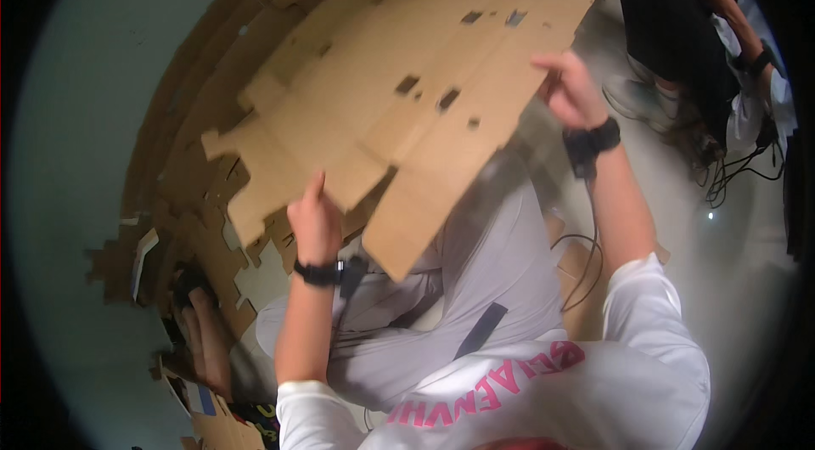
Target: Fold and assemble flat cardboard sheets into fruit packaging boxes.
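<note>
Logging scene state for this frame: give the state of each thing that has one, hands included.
Flat brown cardboard sheet with cut-out holes: opened out, tilted, held in both hands
Bare left hand: closed on the sheet's near edge, thumb on top
Bare right hand: gripping the sheet's right edge
Brown flat cardboard pieces: piled, overlapping
Black wrist straps: fastened, one per wrist
</note>
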Demonstrator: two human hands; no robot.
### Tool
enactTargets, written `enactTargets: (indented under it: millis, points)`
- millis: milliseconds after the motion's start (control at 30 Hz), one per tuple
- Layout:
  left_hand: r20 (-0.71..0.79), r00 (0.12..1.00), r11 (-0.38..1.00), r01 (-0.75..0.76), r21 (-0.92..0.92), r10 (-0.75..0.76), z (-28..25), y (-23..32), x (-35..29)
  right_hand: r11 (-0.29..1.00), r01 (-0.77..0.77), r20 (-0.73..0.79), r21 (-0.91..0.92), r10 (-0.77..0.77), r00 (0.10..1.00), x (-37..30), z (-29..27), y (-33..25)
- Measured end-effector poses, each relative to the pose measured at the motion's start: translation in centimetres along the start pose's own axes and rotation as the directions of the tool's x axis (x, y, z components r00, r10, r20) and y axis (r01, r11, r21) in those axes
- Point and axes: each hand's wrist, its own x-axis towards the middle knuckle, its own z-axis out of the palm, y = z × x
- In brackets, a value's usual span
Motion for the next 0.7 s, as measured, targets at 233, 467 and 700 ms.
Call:
enactTargets:
  millis: [233,467,700]
  points:
    - [0.663,0.715,0.974,0.188,0.124,-0.222,8.6,2.9,10.2,0.979,0.138,-0.278,0.151,-0.092,0.956,15.4,-6.7,-0.5]
    - [0.686,0.655,0.833,-0.155,0.531,-0.315,-0.2,-1.6,2.8,0.952,-0.307,-0.462,-0.006,0.27,0.845,19.8,-16.4,13.5]
    - [0.498,0.841,0.893,-0.039,0.447,-0.212,-8.1,0.1,3.0,0.906,-0.42,-0.555,-0.055,0.322,0.767,23.5,-17.8,19.3]
